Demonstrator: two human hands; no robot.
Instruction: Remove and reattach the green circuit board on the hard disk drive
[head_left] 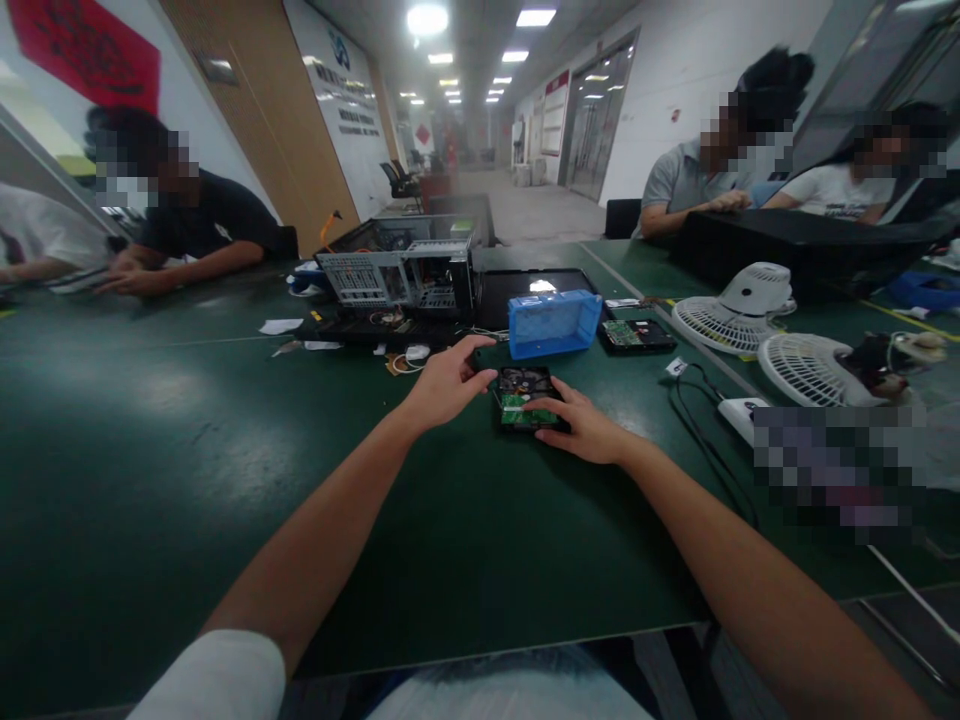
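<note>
A hard drive lies on the green table in front of me, its green circuit board facing up, with black edges around it. My right hand grips the drive from the right, with fingers over the board and the thumb at the near edge. At the drive's left far corner is my left hand, thumb and forefinger bent around a small dark thing that I cannot make out. Just beyond the drive stands a blue plastic bin, turned on its side.
An opened computer case stands behind, at left. A second drive lies right of the bin. Farther right are white fan parts, a power strip and a black cable. Co-workers sit at both sides.
</note>
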